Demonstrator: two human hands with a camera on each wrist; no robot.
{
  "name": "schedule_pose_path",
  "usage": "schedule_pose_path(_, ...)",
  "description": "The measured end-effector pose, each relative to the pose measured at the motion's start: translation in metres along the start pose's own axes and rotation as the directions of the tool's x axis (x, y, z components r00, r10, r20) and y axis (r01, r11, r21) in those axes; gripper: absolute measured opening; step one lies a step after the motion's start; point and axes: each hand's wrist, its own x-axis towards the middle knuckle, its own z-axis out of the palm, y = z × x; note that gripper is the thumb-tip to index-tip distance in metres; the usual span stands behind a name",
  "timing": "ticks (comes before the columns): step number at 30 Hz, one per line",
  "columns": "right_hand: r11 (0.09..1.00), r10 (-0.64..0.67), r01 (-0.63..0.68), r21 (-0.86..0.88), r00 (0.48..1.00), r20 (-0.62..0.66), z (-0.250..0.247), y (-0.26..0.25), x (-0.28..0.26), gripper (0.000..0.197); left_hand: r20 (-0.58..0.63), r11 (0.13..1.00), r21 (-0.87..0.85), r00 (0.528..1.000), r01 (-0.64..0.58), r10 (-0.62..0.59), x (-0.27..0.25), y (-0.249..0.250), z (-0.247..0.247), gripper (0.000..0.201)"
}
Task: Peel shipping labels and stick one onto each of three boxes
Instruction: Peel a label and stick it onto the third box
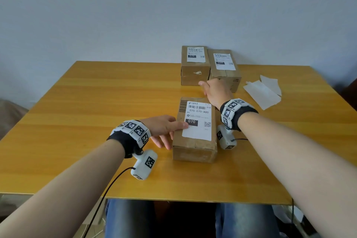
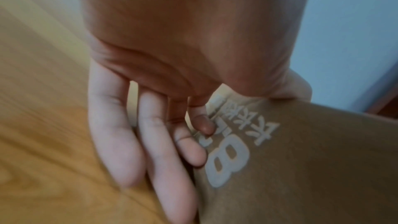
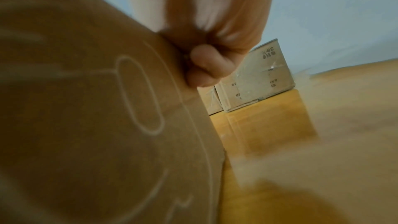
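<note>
Your left hand (image 1: 164,127) presses straight-fingered against the brown cardboard box (image 1: 195,150) between your hands; right hand (image 1: 216,91) curls round its far corner.

Mid-frame on the yellow wooden table (image 1: 87,102): a brown cardboard box (image 1: 194,150); above it, a pair of cardboard boxes (image 1: 195,77), seemingly touching; white paper sheets (image 1: 262,92) right.

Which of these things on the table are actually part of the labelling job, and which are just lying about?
Part of the job: near box with its 070-070-A80 label; far left box, labelled 070; far right box, labelled 220.
Lying about: white paper sheets, probably label backings, on the wooden table.
</note>
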Motion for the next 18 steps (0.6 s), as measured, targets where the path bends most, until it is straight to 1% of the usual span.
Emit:
schedule_pose_path(4, 0.998, 0.023, -0.02, 0.059, 0.998, -0.052, 0.0, 0.002, -0.001, 0.059, -0.017, 1.0, -0.005, 1.0, 0.009, -0.009, 0.001, -0.001, 0.002, 0.058)
schedule_pose_path(8, 0.997, 0.032, -0.031, 0.074, 0.999, -0.013, -0.006, 0.002, -0.003, 0.055, -0.044, 1.0, -0.016, 0.999, 0.011, -0.011, 0.001, -0.005, 0.004, 0.058)
schedule_pose_path(11, 0.966, 0.113, -0.119, 0.231, 0.993, 0.038, -0.014, 0.004, -0.009, 0.047, -0.068, 1.0, -0.023, 0.998, 0.006, -0.007, 0.001, -0.006, 0.006, 0.06)
schedule_pose_path(14, 0.893, 0.185, -0.219, 0.394, 0.975, 0.123, -0.022, 0.008, -0.019, 0.035, -0.091, 0.999, -0.041, 0.996, 0.002, -0.006, 0.001, -0.006, 0.008, 0.062)
schedule_pose_path(16, 0.832, 0.195, -0.265, 0.488, 0.962, 0.19, -0.028, 0.008, -0.027, 0.026, -0.131, 0.998, -0.063, 0.991, -0.015, 0.007, 0.0, -0.006, 0.008, 0.063)
schedule_pose_path(17, 0.779, 0.189, -0.289, 0.557, 0.955, 0.231, -0.031, 0.007, -0.032, 0.024, -0.18, 0.996, -0.086, 0.984, -0.029, 0.013, 0.0, -0.006, 0.006, 0.062)
schedule_pose_path(18, 0.695, 0.163, -0.317, 0.645, 0.944, 0.287, -0.034, 0.005, -0.035, 0.025, -0.248, 0.992, -0.117, 0.969, -0.045, 0.015, -0.001, -0.007, 0.003, 0.06)
